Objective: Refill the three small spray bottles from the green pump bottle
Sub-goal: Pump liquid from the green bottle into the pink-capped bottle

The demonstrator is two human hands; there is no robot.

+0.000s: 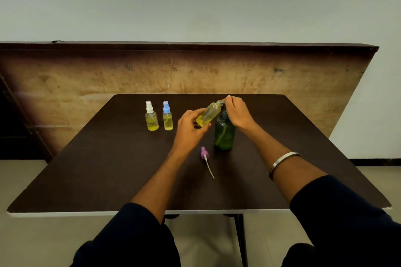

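My left hand [191, 124] grips a small uncapped bottle [209, 112] holding yellow liquid, tilted so its mouth meets the spout of the green pump bottle [224, 134]. My right hand [237, 112] curls over the pump head on top of the green bottle, which stands upright on the dark table [108, 169]. The removed purple spray cap [204, 153] with its dip tube lies on the table in front of the green bottle. Two capped small spray bottles stand at the back left: one with a white cap [151, 119], one with a blue cap [167, 119], both holding yellow liquid.
A wooden board [86, 76] leans upright behind the table's far edge. The table's near edge [86, 213] runs just above my knees. A metal bangle [282, 161] sits on my right wrist.
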